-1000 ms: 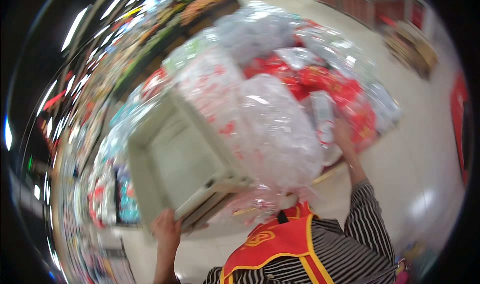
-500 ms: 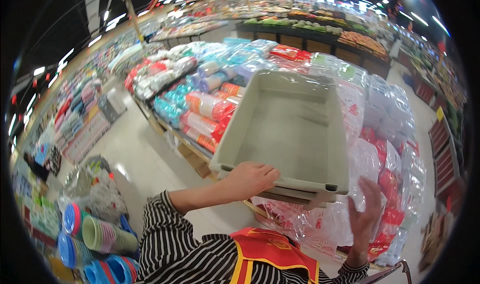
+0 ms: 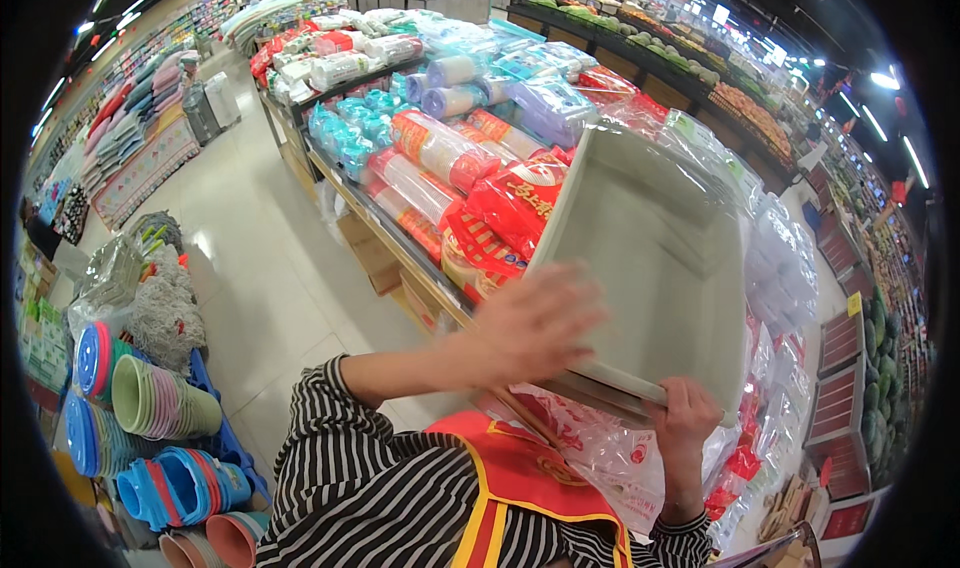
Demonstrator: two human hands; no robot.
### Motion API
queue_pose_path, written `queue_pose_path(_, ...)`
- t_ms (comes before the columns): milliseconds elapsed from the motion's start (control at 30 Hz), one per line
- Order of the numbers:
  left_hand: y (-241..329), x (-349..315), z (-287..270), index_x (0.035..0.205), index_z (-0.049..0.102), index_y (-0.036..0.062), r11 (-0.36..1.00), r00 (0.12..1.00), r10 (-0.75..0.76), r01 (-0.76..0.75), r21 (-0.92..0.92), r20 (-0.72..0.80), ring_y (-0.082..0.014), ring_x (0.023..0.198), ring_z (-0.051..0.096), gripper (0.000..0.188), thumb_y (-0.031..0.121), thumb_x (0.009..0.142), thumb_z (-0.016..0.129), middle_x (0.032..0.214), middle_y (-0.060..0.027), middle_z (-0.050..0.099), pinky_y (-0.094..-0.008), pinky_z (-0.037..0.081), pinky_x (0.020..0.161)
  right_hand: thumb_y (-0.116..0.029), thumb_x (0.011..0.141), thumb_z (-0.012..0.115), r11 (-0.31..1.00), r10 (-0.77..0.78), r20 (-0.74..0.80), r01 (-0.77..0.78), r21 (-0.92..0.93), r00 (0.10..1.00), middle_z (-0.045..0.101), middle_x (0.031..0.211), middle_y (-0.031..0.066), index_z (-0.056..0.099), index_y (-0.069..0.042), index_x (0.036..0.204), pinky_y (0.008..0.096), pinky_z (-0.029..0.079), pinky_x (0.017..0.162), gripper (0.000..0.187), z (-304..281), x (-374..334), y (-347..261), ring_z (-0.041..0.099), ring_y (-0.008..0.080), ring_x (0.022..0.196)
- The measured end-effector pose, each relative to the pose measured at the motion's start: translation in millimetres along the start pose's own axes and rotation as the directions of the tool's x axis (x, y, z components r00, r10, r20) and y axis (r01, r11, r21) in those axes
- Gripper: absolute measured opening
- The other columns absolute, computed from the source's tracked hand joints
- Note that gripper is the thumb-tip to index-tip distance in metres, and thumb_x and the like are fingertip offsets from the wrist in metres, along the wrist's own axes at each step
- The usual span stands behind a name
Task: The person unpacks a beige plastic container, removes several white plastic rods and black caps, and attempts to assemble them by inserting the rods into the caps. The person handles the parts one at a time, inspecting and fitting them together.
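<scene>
the store is bright. white lamps [image 3: 884,81] shine from the dark ceiling [image 3: 822,18]. the pale floor [image 3: 215,248] has shiny spots, and the clear bags [image 3: 780,258] glint. the left hand [image 3: 540,323] is all blurry, but the tray [image 3: 650,258] looks pretty sharp. straight things bend near the round edge, and the corners are black.

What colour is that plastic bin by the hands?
The plastic bin is greyish green, seen best in the head view.
</scene>
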State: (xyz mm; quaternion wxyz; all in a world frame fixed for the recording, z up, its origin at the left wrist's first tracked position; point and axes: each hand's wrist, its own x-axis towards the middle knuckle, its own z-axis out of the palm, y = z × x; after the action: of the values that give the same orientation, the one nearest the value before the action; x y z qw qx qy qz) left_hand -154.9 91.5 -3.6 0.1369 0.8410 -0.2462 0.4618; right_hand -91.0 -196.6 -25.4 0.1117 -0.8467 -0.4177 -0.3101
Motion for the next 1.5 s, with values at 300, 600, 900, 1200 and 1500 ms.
queue_pose_path(300, -102.0, -66.7, 69.9, 0.141, 0.037, -0.0017, 0.583, 0.742, -0.609, 0.659, -0.476, 0.281, -0.0349, 0.126, 0.046, 0.063, 0.037, 0.095, 0.058, 0.134, -0.0234, 0.046, -0.0411, 0.036, 0.107, -0.016, 0.057, 0.079, 0.996, 0.001, -0.137, -0.014, -0.092, 0.991, 0.055, 0.066, 0.0067, 0.058, -0.009, 0.077, 0.0374, 0.040, 0.054, 0.030, -14.5, 18.0, 12.2, 0.056, 0.0270, 0.059)
queue_pose_path(600, -97.7, -60.5, 121.8, 0.149, 0.021, -0.0022, 0.134, 0.686, -0.530, 0.648, -0.750, 0.498, -0.0335, 0.128, 0.047, 0.078, 0.025, 0.089, 0.062, 0.142, -0.0262, 0.042, -0.0381, 0.036, 0.108, -0.041, 0.077, 0.071, 0.975, -0.061, -0.193, 0.017, -0.223, 0.979, 0.048, 0.062, 0.0077, 0.051, -0.007, 0.069, 0.0386, 0.037, 0.050, 0.040, -47.8, 30.7, 43.2, 0.052, 0.0276, 0.056)
queue_pose_path(900, -83.9, -76.7, 151.0, 0.151, 0.024, 0.0027, 0.041, 0.630, -0.660, 0.574, -0.818, 0.409, -0.0278, 0.129, 0.046, 0.074, 0.008, 0.084, 0.055, 0.142, -0.0192, 0.045, -0.0338, 0.035, 0.108, -0.018, 0.086, 0.060, 0.862, 0.376, -0.342, -0.460, -0.212, 0.861, 0.058, 0.073, 0.0122, 0.060, 0.001, 0.090, 0.0308, 0.045, 0.064, 0.020, -154.0, 49.4, 131.2, 0.052, 0.0224, 0.064)
queue_pose_path(1200, -81.1, -61.2, 149.4, 0.146, 0.035, 0.0006, -0.142, 0.573, -0.685, 0.501, -0.854, 0.450, -0.0188, 0.120, 0.050, 0.065, 0.006, 0.083, 0.052, 0.137, -0.0118, 0.049, -0.0300, 0.038, 0.103, -0.037, 0.101, 0.052, 0.878, 0.346, -0.478, -0.458, -0.137, 0.807, 0.056, 0.075, 0.0046, 0.063, 0.003, 0.098, 0.0270, 0.042, 0.067, 0.042, -199.7, 96.5, 209.1, 0.049, 0.0109, 0.070)
queue_pose_path(1500, -71.5, -43.9, 151.9, 0.142, 0.041, 0.0015, -0.172, 0.562, -0.700, 0.466, -0.868, 0.441, -0.0218, 0.125, 0.048, 0.061, 0.004, 0.082, 0.051, 0.138, -0.0131, 0.047, -0.0312, 0.037, 0.106, -0.043, 0.101, 0.045, 0.892, 0.370, -0.534, -0.451, -0.025, 0.760, 0.063, 0.079, 0.0029, 0.065, 0.001, 0.092, 0.0282, 0.044, 0.067, 0.049, -254.8, 55.6, 259.1, 0.054, 0.0107, 0.072)
